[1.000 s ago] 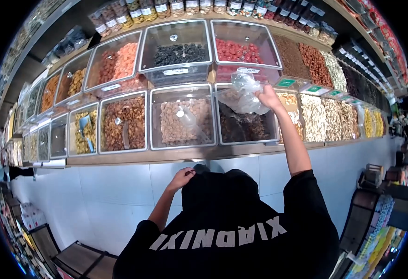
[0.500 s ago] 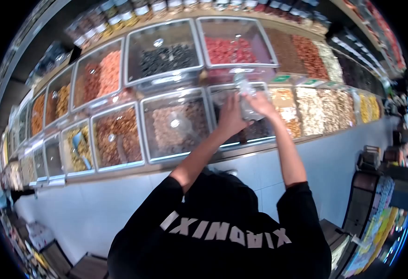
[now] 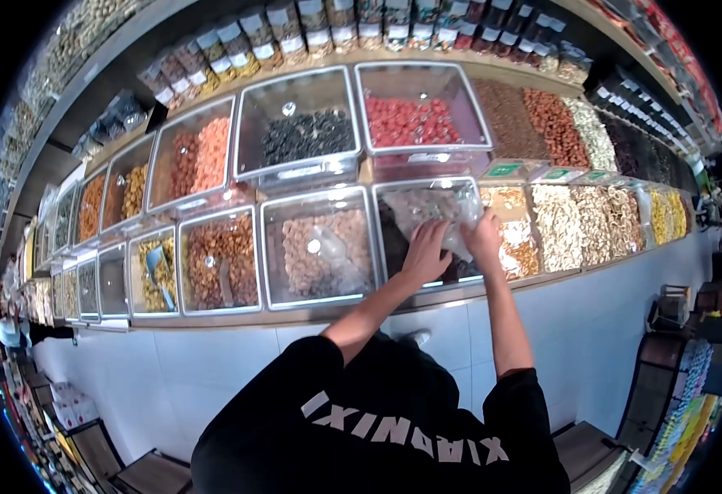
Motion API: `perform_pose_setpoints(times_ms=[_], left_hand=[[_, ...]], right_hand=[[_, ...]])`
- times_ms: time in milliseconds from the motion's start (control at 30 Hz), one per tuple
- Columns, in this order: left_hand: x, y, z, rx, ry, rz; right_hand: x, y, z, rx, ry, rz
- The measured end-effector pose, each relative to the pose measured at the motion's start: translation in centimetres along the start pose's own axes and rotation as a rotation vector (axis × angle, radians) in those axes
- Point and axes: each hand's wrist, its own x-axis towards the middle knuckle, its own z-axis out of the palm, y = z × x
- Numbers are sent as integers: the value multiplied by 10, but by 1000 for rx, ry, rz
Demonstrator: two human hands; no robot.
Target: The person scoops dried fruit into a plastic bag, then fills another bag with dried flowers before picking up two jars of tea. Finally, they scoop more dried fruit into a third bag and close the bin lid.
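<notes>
A clear plastic bag [image 3: 441,211] is held up in front of a lidded bin of dark dried fruit [image 3: 402,239] in the lower row of the display. My right hand [image 3: 484,235] grips the bag's right side. On the left side of the bag my left hand [image 3: 425,252] is closed, with its fingers spread over the plastic. Both arms reach out from my black printed shirt [image 3: 394,420]. What the bag contains is not clear.
Left of that bin stands a clear bin of pale nuts [image 3: 321,245] with a scoop inside. Bins of red fruit [image 3: 414,120] and black fruit [image 3: 307,136] sit above. Open trays of nuts [image 3: 560,216] run to the right, jars [image 3: 336,29] line the top shelf, and a white counter front [image 3: 212,354] lies below.
My left hand rose from my chest and took hold of the bag. Both hands brought the bag down from the upper row to the dark fruit bin.
</notes>
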Motion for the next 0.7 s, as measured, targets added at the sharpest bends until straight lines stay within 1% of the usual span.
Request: perform_pose_setpoints(times_ms=[67, 100, 200, 267, 300, 333, 400, 467, 600, 700], left_hand=[[-18, 20, 8, 235, 40, 79], [-23, 29, 9, 290, -57, 74], [-37, 28, 36, 327, -60, -56], [-52, 21, 49, 416, -90, -54], [-50, 17, 53, 462, -91, -42], [-47, 16, 54, 507, -90, -30], [-48, 17, 56, 545, -107, -35], [-53, 12, 68, 550, -38, -32], [-70, 21, 78, 648, 52, -58], [-79, 26, 88, 668, 82, -129]], right_hand=[[-2, 3, 4, -8, -89, 23], [-4, 12, 11, -50, -85, -55], [-20, 37, 28, -170, -104, -253], [-30, 44, 27, -246, -127, -354], [-40, 50, 23, -201, -101, -412], [-51, 55, 19, -197, -93, -425], [-78, 69, 7, -158, -129, -419], [-105, 87, -2, -56, -156, -405], [-167, 149, -20, 61, -67, -437], [-215, 215, -20, 160, -137, -154]])
